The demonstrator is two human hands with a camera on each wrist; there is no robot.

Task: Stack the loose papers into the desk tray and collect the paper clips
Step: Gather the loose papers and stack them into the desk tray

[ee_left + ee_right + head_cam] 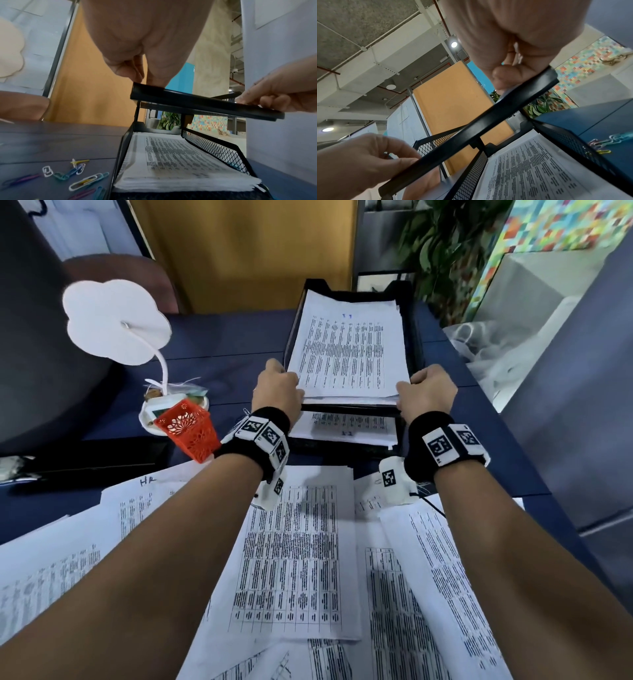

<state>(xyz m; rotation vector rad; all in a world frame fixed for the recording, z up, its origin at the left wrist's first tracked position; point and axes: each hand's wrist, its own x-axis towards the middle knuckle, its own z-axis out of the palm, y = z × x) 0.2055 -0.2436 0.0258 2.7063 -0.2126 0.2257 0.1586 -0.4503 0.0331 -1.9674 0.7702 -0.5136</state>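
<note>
Black wire mesh forms the desk tray (409,337), a two-tier rack standing on the dark blue surface (219,344). Its upper tier carries a stack of printed papers (352,350), and both hands are at the near edge of that stack. The left hand (277,392) has its fingers (126,70) curled together at the near left corner, thumb down against the tier's front rim. The right hand (430,392) has curled fingers at the near right corner, its thumb (500,75) pressed to the paper edge just above the rim (whether either hand truly pinches the sheets or only steadies them, I cannot tell). The lower tier holds a second stack (180,162) of printed sheets lying flat.

Loose papers (294,556) with printed tables are spread, overlapping, over the near part of the surface beneath both forearms. Coloured paper clips (72,174) lie scattered on the surface just left of the tray; a few more paper clips (606,142) lie at its right side.

Left of the tray stands an orange basket (190,429), tilted, touching the base of a white lamp (116,323) with a cloud-shaped head. Green plant leaves (442,244) show behind the tray.
</note>
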